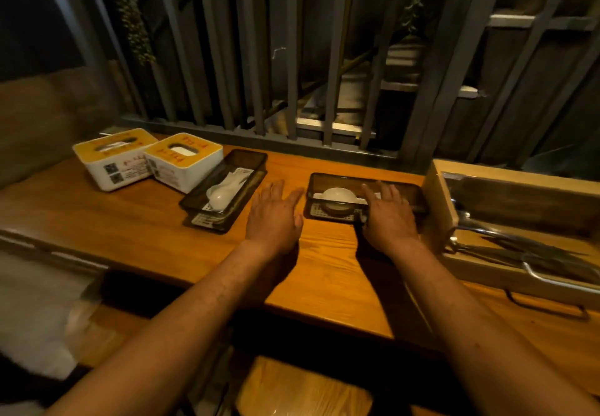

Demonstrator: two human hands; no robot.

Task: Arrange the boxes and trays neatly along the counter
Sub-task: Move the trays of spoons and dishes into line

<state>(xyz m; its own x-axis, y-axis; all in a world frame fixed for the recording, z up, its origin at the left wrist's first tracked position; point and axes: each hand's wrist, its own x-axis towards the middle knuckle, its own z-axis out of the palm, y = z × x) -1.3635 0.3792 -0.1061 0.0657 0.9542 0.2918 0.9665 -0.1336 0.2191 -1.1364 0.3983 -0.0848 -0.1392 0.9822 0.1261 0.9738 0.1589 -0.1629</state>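
Note:
Two white tissue boxes with yellow tops stand at the counter's far left, one (112, 159) behind the other (185, 161), both turned at an angle. A dark see-through tray (253, 164) holding white spoons lies askew beside them. A second dark tray (412, 193) with a white bowl-like dish sits square to the railing. My left hand (274, 216) hovers flat and open between the two trays, touching neither that I can see. My right hand (388, 216) rests with spread fingers on the second tray's right half.
The wooden counter (328, 273) runs along a grey metal railing (292, 58). At the right stands a pale wooden box (438, 208) holding metal tongs and scissors. A wooden stool top (302, 389) shows below the counter's front edge.

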